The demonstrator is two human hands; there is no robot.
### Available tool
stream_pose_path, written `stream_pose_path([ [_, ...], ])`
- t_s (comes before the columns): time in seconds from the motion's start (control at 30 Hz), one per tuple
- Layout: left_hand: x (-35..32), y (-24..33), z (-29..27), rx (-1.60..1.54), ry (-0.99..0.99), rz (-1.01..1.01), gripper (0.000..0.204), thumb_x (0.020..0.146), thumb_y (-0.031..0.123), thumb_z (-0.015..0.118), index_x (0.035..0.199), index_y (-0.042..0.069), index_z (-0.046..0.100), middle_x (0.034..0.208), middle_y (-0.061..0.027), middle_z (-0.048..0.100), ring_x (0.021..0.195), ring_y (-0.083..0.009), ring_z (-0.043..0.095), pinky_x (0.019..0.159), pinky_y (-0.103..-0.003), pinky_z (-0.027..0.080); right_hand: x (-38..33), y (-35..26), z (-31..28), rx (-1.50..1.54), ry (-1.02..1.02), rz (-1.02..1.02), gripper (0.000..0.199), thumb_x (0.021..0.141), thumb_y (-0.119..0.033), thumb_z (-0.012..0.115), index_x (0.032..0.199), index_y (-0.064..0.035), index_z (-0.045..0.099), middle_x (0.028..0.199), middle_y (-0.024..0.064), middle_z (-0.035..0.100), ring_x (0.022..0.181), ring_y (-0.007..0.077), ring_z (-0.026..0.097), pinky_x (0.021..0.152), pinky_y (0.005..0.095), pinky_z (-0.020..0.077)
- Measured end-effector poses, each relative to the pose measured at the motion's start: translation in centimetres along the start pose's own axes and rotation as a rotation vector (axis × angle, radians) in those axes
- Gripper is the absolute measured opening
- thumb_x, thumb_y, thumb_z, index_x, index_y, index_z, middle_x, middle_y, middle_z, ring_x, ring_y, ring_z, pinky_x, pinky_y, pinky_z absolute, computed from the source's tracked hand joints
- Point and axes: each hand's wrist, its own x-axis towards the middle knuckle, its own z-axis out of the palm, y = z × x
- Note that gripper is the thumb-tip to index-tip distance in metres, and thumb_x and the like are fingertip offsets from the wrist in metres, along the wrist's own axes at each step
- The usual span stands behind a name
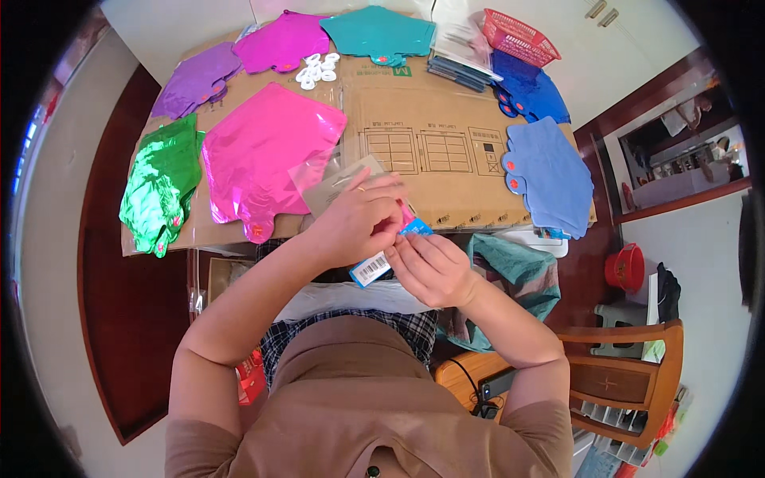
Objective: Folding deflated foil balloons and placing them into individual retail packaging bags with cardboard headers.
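Note:
Both my hands meet over the table's near edge, around a small blue card (371, 270) with a white barcode label. My right hand (434, 267) pinches the card between thumb and fingers. My left hand (358, 219) is closed at the card's upper side, its thumb and forefinger pressed together; the exact grip is partly hidden. From under the left hand a clear plastic bag (319, 185) spreads over the table. A bit of pink shows between the hands. Left of them lies a flat pink foil balloon (275, 151), with a green foil stack (162, 187) beyond it.
Flat foil pieces in purple (195, 82), magenta (279, 41), teal (378, 34), dark blue (532, 88) and light blue (550, 175) ring the cardboard-covered table (430, 103). White rings (318, 72), flat packages (460, 64) and a red basket (518, 40) stand at the back. A wooden chair (621, 374) is at right.

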Motion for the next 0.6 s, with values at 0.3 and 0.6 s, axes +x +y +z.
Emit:
stream_pose_path([
  [0.3,0.7,-1.0,-1.1,-0.11,-0.222,-0.095,0.037,0.092,0.013,0.051,0.127,0.001,0.051,0.137,-0.0172,0.049,0.135,-0.0363,0.037,0.113,-0.051,0.025,-0.9,-0.3,1.0,0.02,-0.003,0.06,0.023,0.075,-0.008,0.066,0.095,0.0019,0.067,0.093,0.0112,0.066,0.084,0.0217,0.061,0.073,0.0319,0.0516],
  [0.6,-0.3,-1.6,-1.1,-0.056,-0.198,0.05,0.035,0.089,0.01,0.06,0.123,0.003,0.054,0.131,-0.0154,0.054,0.133,-0.0352,0.042,0.113,-0.051,0.027,-0.7,-0.2,1.7,0.053,0.019,0.068,0.024,0.074,-0.01,0.066,0.095,0.0018,0.067,0.094,0.0114,0.065,0.086,0.0237,0.061,0.076,0.0338,0.0538],
])
